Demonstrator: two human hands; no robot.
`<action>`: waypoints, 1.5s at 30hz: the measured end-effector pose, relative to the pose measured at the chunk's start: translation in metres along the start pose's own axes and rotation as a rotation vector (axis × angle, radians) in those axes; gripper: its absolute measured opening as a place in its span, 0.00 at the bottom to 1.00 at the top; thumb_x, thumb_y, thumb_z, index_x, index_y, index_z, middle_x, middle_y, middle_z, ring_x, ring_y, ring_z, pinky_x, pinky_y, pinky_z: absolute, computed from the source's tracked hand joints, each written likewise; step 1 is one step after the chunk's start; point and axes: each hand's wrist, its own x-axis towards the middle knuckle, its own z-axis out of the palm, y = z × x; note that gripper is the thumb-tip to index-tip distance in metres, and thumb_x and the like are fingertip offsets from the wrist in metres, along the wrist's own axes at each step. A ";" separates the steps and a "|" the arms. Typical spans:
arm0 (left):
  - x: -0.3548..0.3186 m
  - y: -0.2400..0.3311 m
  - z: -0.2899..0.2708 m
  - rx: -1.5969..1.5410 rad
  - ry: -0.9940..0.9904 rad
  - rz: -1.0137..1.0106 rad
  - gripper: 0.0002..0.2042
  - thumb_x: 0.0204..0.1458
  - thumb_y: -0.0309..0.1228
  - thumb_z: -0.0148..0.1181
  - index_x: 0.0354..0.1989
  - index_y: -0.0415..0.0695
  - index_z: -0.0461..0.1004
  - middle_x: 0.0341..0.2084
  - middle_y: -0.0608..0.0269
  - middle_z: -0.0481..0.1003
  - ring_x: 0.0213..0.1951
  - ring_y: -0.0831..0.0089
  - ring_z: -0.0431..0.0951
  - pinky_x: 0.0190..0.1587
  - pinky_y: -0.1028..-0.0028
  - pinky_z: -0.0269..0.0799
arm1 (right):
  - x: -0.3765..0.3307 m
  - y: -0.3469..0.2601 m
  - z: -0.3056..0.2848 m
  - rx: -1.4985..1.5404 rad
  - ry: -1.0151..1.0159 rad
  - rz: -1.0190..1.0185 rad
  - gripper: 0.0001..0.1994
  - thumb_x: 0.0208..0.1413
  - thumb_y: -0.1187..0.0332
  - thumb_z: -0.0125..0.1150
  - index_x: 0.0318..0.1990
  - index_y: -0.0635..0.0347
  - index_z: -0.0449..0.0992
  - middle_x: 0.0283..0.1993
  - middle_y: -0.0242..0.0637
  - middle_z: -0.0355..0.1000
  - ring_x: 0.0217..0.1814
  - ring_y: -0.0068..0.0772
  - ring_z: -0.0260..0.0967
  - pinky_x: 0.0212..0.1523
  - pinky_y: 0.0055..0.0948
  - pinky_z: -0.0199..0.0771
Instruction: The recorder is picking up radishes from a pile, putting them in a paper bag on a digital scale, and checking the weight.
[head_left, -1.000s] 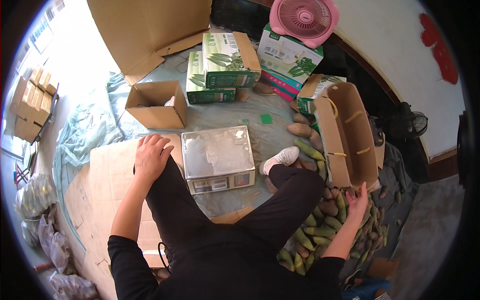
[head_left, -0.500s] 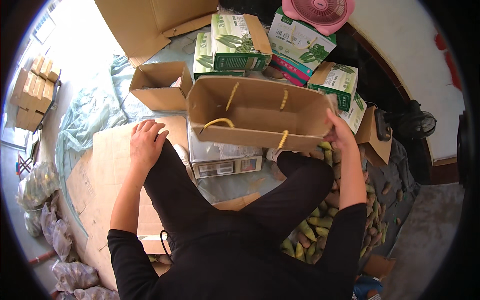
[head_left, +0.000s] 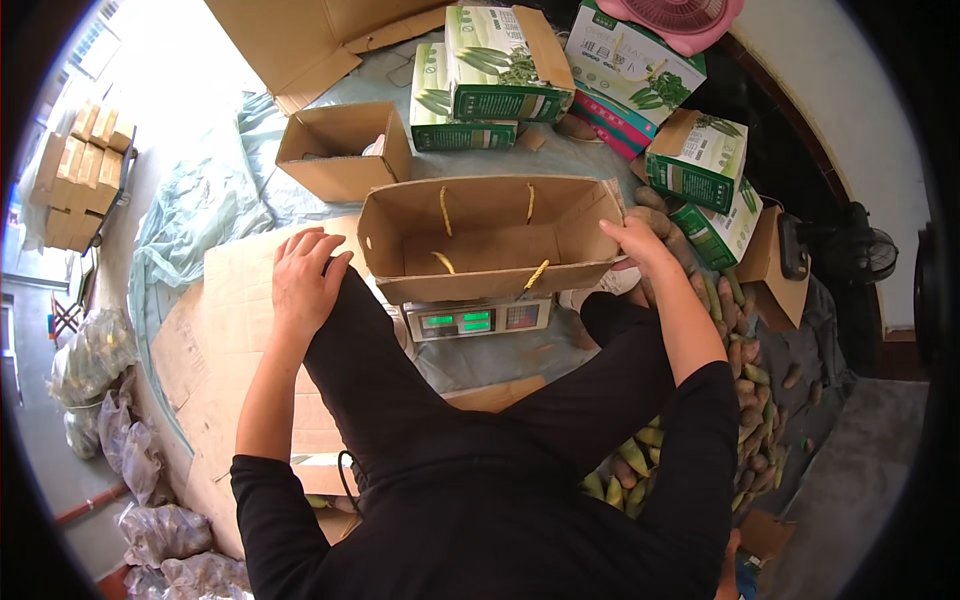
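An open-topped cardboard box with yellow rope handles rests over a digital scale, whose display glows green. It hides the scale's platform. My right hand grips the box at its right end wall, thumb near the upper edge. The inside of the box looks bare. To the left, my left hand lies on my left knee with its fingers stretched out, holding nothing.
Behind stand a smaller open cardboard box and printed green-and-white cartons. Heaped green and reddish radishes cover the right side. A pink fan and a black fan stand beyond. Plastic bags line the left.
The box has come down and left onto the scale, my right hand still on its end. The scale's display now glows green. My left hand stays on the knee.
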 end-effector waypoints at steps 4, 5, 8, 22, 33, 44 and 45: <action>0.002 0.004 0.002 0.000 0.005 0.005 0.09 0.50 0.33 0.59 0.37 0.43 0.76 0.37 0.60 0.75 0.49 0.62 0.71 0.52 0.62 0.62 | -0.008 -0.007 -0.017 -0.053 0.092 -0.073 0.31 0.56 0.53 0.57 0.61 0.63 0.58 0.55 0.43 0.67 0.48 0.40 0.71 0.40 0.43 0.75; 0.002 0.004 0.002 0.006 0.006 0.008 0.09 0.50 0.33 0.59 0.37 0.43 0.76 0.37 0.60 0.75 0.49 0.62 0.71 0.53 0.62 0.62 | -0.010 -0.010 -0.023 -0.042 0.109 -0.074 0.30 0.56 0.54 0.56 0.61 0.62 0.60 0.54 0.41 0.68 0.47 0.37 0.71 0.38 0.37 0.74; 0.003 0.006 0.004 0.027 0.013 0.018 0.09 0.50 0.33 0.59 0.37 0.44 0.76 0.37 0.60 0.75 0.49 0.62 0.71 0.53 0.62 0.62 | -0.025 -0.007 -0.045 -0.006 0.160 -0.157 0.26 0.55 0.56 0.58 0.57 0.60 0.65 0.52 0.39 0.70 0.43 0.33 0.72 0.34 0.32 0.72; 0.014 0.047 0.019 -0.012 -0.166 0.150 0.14 0.49 0.29 0.59 0.46 0.44 0.74 0.45 0.58 0.73 0.54 0.58 0.68 0.58 0.61 0.58 | -0.094 0.290 -0.045 0.301 0.484 0.331 0.14 0.53 0.60 0.58 0.44 0.54 0.73 0.36 0.31 0.73 0.31 0.29 0.73 0.24 0.30 0.70; 0.035 0.148 0.094 -0.256 -0.431 0.336 0.30 0.43 0.36 0.66 0.59 0.51 0.64 0.53 0.56 0.68 0.55 0.55 0.66 0.55 0.58 0.64 | -0.114 0.465 0.049 0.073 0.317 0.514 0.08 0.42 0.67 0.59 0.16 0.53 0.74 0.23 0.41 0.74 0.24 0.40 0.73 0.23 0.43 0.69; 0.032 0.133 0.107 -0.235 -0.614 0.002 0.16 0.52 0.46 0.54 0.36 0.46 0.77 0.34 0.58 0.75 0.40 0.57 0.75 0.43 0.60 0.71 | -0.021 0.472 0.000 -0.423 0.441 0.273 0.21 0.54 0.56 0.56 0.48 0.64 0.73 0.44 0.44 0.75 0.45 0.43 0.73 0.44 0.38 0.69; 0.029 0.130 0.107 -0.167 -0.612 0.067 0.16 0.51 0.46 0.55 0.36 0.47 0.77 0.34 0.59 0.75 0.41 0.58 0.75 0.43 0.61 0.71 | -0.018 0.468 -0.001 -0.434 0.450 0.300 0.21 0.54 0.57 0.56 0.49 0.64 0.73 0.44 0.44 0.75 0.45 0.42 0.73 0.44 0.38 0.69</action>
